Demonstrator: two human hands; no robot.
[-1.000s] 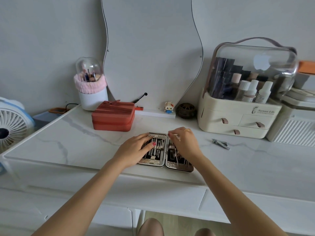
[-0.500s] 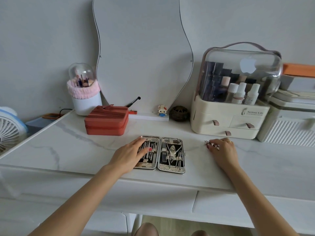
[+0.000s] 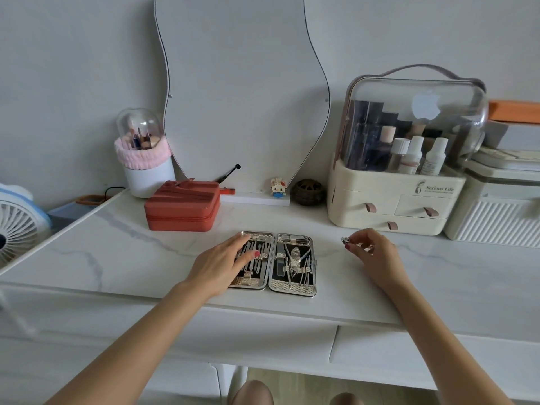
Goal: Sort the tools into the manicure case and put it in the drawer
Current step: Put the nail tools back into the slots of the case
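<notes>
Manicure case [image 3: 292,289]: lies opened flat near the front edge of my marble tabletop [image 3: 146,258], both halves filled with metal tools under their straps.
My left hand [image 3: 222,263]: fingers straight, pressing flat on the case's left half.
My right hand [image 3: 372,252]: off to the right of the case, fingertips curled and pinching a small nail clipper [image 3: 349,242]; whether the clipper touches the tabletop, I cannot tell.
Drawer [image 3: 432,358]: under the tabletop, front closed.
Behind the case: a red zipped box [image 3: 182,207], a wavy mirror [image 3: 242,92] against the wall, a cream cosmetics organiser [image 3: 391,200] to the right.
Far left: a brush holder [image 3: 144,159] with a clear dome and a small fan [image 3: 17,220].
</notes>
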